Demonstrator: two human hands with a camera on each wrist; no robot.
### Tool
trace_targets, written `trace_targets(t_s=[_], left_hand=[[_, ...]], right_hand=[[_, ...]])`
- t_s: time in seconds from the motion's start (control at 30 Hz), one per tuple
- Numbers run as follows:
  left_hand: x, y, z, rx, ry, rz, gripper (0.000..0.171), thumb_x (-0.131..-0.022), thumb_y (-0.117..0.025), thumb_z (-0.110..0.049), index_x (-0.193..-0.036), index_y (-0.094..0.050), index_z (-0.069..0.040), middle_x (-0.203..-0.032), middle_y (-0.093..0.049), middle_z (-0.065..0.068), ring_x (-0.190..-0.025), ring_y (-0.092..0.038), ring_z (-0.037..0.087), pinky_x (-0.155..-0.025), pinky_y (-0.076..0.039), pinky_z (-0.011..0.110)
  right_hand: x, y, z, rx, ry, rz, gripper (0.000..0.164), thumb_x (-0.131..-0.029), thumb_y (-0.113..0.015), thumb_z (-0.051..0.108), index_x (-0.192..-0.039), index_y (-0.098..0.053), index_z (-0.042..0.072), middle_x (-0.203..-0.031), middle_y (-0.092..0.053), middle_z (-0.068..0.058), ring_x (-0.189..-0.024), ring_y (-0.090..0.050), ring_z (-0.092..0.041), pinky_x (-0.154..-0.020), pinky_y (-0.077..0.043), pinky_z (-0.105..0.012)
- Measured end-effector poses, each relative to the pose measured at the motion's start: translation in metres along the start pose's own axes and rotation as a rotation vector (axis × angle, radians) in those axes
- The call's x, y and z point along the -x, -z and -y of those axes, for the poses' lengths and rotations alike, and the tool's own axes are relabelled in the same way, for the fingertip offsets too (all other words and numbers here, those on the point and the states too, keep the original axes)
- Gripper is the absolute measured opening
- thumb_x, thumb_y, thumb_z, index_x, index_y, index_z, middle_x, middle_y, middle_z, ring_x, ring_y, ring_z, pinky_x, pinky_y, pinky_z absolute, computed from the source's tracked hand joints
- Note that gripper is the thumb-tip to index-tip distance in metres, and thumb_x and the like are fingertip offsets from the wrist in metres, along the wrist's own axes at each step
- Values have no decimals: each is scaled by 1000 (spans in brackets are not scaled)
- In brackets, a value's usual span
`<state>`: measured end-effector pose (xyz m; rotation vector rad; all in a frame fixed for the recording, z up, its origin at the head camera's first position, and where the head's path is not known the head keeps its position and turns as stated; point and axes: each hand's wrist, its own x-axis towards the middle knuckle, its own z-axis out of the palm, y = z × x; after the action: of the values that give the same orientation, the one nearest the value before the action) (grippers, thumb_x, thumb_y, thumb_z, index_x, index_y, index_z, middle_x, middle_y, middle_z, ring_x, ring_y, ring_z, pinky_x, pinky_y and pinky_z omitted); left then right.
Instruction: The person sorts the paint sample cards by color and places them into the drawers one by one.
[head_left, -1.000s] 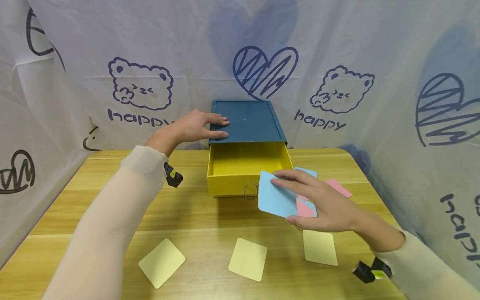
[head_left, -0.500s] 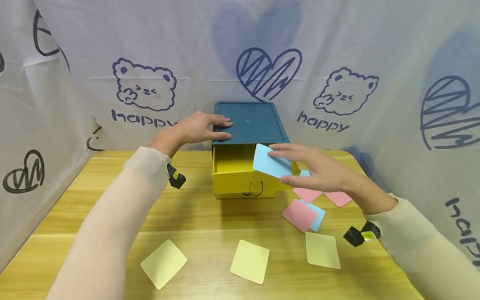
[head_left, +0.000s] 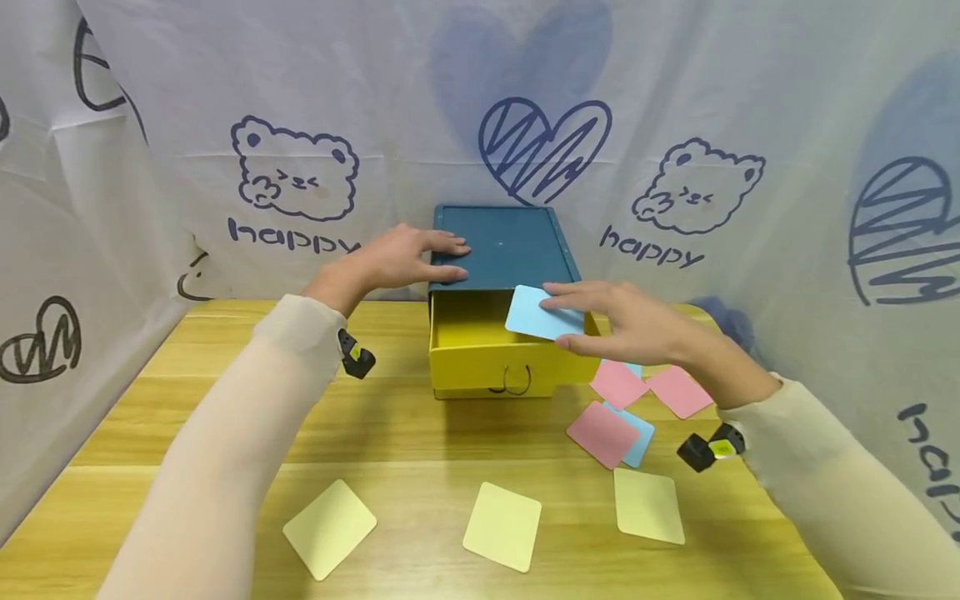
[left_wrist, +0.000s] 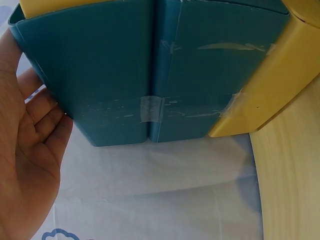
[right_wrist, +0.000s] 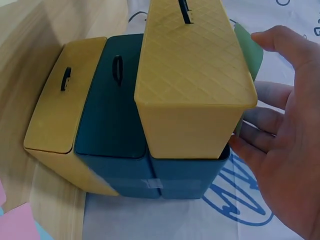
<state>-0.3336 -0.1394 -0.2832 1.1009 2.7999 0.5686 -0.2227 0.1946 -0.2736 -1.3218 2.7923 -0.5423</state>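
Note:
My left hand (head_left: 397, 257) rests on the blue top (head_left: 513, 242) of a small drawer cabinet, fingers extended. In the left wrist view the same hand (left_wrist: 32, 150) lies along the cabinet's edge. The top yellow drawer (head_left: 472, 367) is pulled out, its inside partly visible. Over its right side, my right hand (head_left: 637, 321) pinches a light blue card (head_left: 534, 312) between thumb and fingers. The right wrist view shows only part of that card (right_wrist: 249, 50), greenish in tone, behind the pulled-out drawer. Below it, a teal drawer (right_wrist: 112, 110) and a yellow drawer (right_wrist: 65, 100) are closed.
Three pale yellow cards (head_left: 502, 527) lie apart along the table's (head_left: 405, 467) front. Right of the cabinet, pink cards (head_left: 602, 434) lie partly over blue cards (head_left: 637, 446). A white printed cloth (head_left: 405, 167) hangs close behind the cabinet.
My right hand has carried the blue card up from over the cards on the right to above the drawer, then tilted it flatter. My left hand stays on the cabinet top.

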Motion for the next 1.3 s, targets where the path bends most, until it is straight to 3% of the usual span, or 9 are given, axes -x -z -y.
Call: trace_targets(t_s=[0.27, 0.6, 0.83, 1.1, 1.3], left_hand=[[0, 0, 0, 5, 0, -5, 65, -93, -56, -60, -147, -48, -25, -156, -34, 2, -142, -32, 27, -113, -28, 49], [1, 0, 0, 2, 6, -9, 66, -92, -56, -61, -147, -47, -25, -156, -34, 2, -142, -31, 27, -114, -27, 49], [2, 0, 1, 9, 18, -7, 66, -92, -56, -61, -147, -47, -25, -156, -33, 2, -143, -30, 27, -114, -26, 50], [3, 0, 1, 2, 10, -8, 67, -92, -55, -62, -147, -47, -25, -156, -34, 2, -143, -30, 27, -114, -26, 50], [0, -2, 1, -4, 1, -12, 64, -93, -55, -60, -147, -47, -25, -156, -34, 1, -143, -30, 27, -114, -25, 50]], right_hand=[[-3, -8, -2, 161, 9, -103, 39, -98, -59, 27, -132, -63, 8, -137, -57, -12, -131, -47, -31, -103, -40, -54], [5, -8, -18, 126, 51, -304, 29, -94, -65, 15, -122, -68, 7, -123, -66, -9, -115, -59, -29, -96, -47, -51], [20, -15, -46, 22, -93, -357, 33, -96, -63, 15, -128, -64, 8, -127, -63, -9, -121, -54, -31, -100, -42, -54], [32, -32, -81, -54, -273, -268, 40, -99, -60, 28, -132, -60, 5, -133, -59, -15, -123, -52, -37, -98, -43, -57], [45, -49, -117, -136, -362, -244, 46, -98, -61, 30, -133, -58, 1, -133, -58, -18, -123, -50, -38, -98, -42, -58]])
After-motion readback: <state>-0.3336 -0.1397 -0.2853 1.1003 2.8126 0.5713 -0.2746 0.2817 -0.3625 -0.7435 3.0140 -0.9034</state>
